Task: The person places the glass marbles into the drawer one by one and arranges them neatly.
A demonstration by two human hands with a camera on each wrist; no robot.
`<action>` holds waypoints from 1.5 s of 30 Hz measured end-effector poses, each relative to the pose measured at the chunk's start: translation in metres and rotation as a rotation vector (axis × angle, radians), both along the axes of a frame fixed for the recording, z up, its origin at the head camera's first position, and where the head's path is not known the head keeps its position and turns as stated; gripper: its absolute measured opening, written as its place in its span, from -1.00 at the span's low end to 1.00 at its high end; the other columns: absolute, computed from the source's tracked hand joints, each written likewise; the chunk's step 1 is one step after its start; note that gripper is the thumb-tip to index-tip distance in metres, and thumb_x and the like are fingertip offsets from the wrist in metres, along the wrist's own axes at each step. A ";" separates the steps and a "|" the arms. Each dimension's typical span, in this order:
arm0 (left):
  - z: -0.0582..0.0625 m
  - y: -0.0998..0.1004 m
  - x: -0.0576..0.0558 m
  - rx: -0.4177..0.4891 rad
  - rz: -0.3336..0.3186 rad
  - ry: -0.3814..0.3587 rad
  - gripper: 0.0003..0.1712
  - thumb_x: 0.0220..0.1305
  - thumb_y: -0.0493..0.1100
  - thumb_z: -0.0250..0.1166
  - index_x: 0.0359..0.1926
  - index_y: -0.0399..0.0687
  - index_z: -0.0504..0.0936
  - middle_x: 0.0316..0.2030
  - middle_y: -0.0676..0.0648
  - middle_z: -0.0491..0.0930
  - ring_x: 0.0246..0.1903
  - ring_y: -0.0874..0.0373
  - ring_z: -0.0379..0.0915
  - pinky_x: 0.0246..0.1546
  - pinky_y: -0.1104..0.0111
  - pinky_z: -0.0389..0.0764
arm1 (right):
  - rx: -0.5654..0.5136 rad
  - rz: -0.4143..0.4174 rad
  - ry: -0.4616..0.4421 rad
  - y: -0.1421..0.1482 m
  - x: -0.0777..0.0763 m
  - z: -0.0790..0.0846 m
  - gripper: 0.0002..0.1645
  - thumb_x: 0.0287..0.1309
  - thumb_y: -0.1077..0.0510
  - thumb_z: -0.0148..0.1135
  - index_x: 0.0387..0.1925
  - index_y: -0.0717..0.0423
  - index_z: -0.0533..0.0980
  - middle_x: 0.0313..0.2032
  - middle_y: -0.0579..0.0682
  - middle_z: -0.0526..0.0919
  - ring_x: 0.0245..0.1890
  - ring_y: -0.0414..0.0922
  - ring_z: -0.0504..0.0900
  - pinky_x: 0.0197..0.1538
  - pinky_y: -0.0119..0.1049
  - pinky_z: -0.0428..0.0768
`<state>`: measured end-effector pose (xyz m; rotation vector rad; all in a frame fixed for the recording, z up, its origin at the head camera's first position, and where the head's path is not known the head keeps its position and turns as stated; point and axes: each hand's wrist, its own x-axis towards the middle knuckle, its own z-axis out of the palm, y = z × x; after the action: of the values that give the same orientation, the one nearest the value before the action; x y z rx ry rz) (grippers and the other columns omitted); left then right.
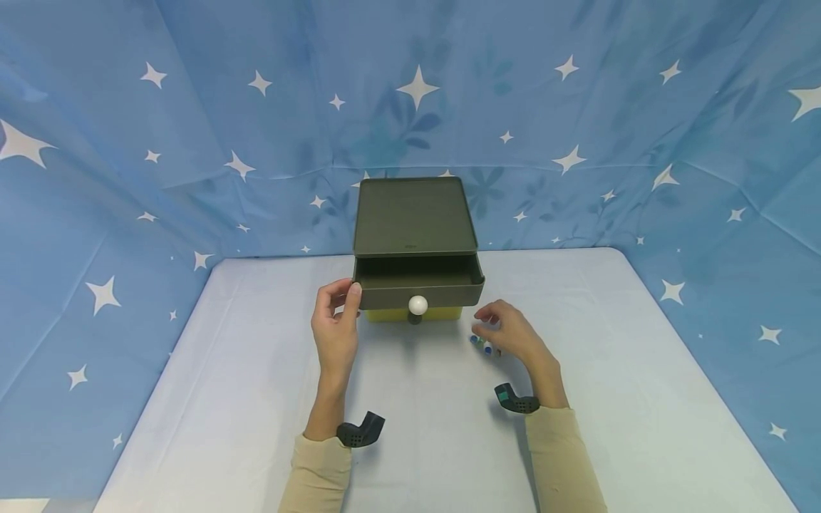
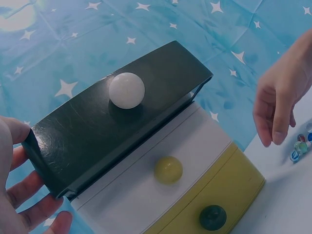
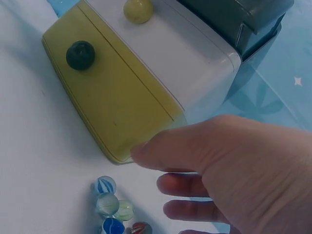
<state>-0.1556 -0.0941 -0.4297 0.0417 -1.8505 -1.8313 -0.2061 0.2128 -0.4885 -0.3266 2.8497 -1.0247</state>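
Note:
A small drawer cabinet (image 1: 413, 217) has its dark green top drawer (image 1: 442, 296) pulled out; a white knob (image 2: 126, 90) sits on that drawer's front. My left hand (image 1: 336, 324) grips the drawer's left end, thumb at the front edge and fingers along the side. Just right of the cabinet, my right hand (image 1: 513, 333) hovers over several glass marbles (image 3: 107, 204), its fingers loosely bent. Nothing shows between those fingers. Blue, clear and red swirls mark the marbles, which lie clustered on the white table.
Below the pulled-out drawer are a white drawer with a yellow knob (image 2: 168, 170) and a yellow drawer (image 3: 112, 92) with a dark green knob (image 3: 80, 55). A blue star-patterned cloth (image 1: 256, 128) hangs behind the white table (image 1: 250, 399) and at both sides.

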 end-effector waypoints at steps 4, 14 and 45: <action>0.000 0.000 0.000 0.006 -0.004 -0.002 -0.65 0.39 -0.09 0.29 0.05 -0.23 0.57 -0.09 0.04 0.57 -0.14 0.20 0.50 -0.28 0.55 0.59 | 0.005 0.024 -0.015 0.001 -0.001 -0.002 -0.69 0.20 0.09 0.36 -0.07 0.15 0.61 -0.13 0.10 0.62 -0.09 0.02 0.56 0.01 -0.02 0.57; -0.001 0.000 0.000 0.002 -0.011 0.006 -0.66 0.40 -0.08 0.28 0.05 -0.23 0.57 -0.10 0.09 0.57 -0.14 0.18 0.50 -0.26 0.54 0.59 | 0.001 0.055 -0.034 0.002 -0.003 -0.005 -0.74 0.13 0.11 0.42 -0.19 0.18 0.65 -0.19 0.08 0.65 -0.15 -0.01 0.56 -0.01 -0.09 0.56; 0.025 0.006 0.014 0.009 -0.019 -0.019 -0.67 0.42 -0.25 0.22 0.07 -0.42 0.52 -0.09 -0.06 0.54 -0.15 0.20 0.45 -0.27 0.58 0.55 | 0.044 0.078 -0.098 -0.001 -0.007 -0.014 -0.87 0.09 0.20 0.41 -0.30 0.17 0.68 -0.26 0.05 0.67 -0.30 -0.11 0.58 -0.21 -0.23 0.61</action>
<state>-0.1415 -0.0880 -0.4043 0.0453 -1.8625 -1.8579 -0.2133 0.2122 -0.5027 -0.3692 2.7446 -0.9355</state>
